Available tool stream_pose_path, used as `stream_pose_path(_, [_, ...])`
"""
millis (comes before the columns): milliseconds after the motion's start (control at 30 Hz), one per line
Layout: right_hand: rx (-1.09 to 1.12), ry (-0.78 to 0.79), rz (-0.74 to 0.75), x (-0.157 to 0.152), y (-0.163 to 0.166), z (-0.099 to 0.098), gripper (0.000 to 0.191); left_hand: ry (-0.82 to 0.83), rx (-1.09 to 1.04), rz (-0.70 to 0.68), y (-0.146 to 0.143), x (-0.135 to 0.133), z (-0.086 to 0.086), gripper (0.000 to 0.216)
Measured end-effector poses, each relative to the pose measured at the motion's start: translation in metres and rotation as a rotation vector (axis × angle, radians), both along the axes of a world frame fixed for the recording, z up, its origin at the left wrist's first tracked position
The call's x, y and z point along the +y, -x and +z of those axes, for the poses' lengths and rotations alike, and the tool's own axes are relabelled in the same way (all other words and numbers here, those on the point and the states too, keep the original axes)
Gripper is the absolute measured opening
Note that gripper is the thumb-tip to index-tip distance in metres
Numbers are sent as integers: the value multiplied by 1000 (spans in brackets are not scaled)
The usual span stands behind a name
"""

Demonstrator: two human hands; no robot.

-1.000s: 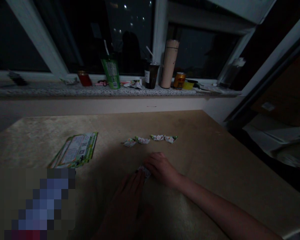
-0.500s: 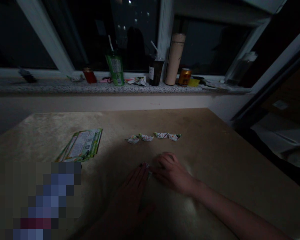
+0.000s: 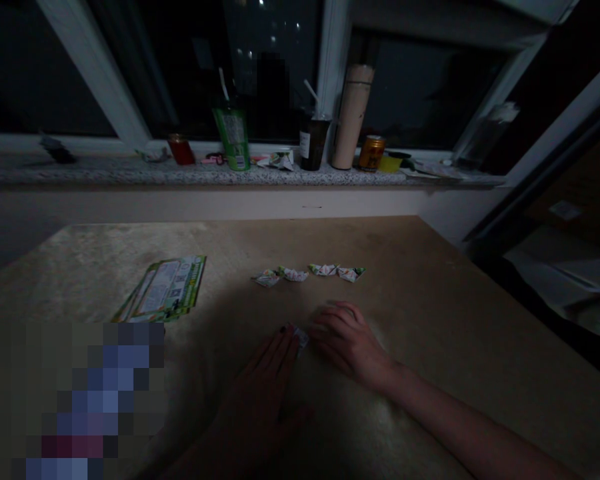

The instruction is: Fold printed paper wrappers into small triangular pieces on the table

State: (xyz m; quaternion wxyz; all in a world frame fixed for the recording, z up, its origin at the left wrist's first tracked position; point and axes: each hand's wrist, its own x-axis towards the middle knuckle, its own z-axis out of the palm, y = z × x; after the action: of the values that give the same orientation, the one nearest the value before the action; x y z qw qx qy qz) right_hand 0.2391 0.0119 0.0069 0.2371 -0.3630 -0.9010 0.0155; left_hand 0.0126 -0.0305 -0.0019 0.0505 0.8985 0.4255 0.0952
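Observation:
In dim light my left hand [image 3: 263, 380] lies flat on the tan table [image 3: 430, 313], fingers stretched toward a small folded paper piece [image 3: 300, 337]. My right hand [image 3: 347, 340] rests beside it with its fingers curled down on the same piece, pressing it to the table. Only a corner of the piece shows between the two hands. A row of several small folded paper shapes [image 3: 310, 273] lies just beyond the hands. A stack of green printed leaflets [image 3: 165, 290] sits to the left.
The stone windowsill [image 3: 130, 175] behind the table holds a green cup with a straw [image 3: 233, 137], a dark cup [image 3: 314, 141], a tall beige flask [image 3: 353, 117], an orange can [image 3: 371, 153] and a red jar [image 3: 181, 149]. The table's right edge drops to the floor.
Both hands have shifted slightly on the paper piece, the right hand sliding a little right and back. The view has tilted down a bit since the oldest frame.

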Motion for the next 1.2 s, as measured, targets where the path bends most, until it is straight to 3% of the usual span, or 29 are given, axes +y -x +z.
stream_pose_path(267, [-85, -43, 59, -1, 11, 5, 22, -46, 27, -35, -2, 0, 3, 77])
stream_pose_path(767, [-41, -138, 35, -3, 18, -4, 20, 36, -29, -12, 3, 0, 0, 79])
stream_pose_path(1067, [27, -23, 118, -1, 18, -5, 24, 13, 5, 37, 4, -4, 0, 80])
stream_pose_path(1200, [57, 18, 123, 0, 19, -5, 21, 29, 35, 64, 4, -5, 3, 95])
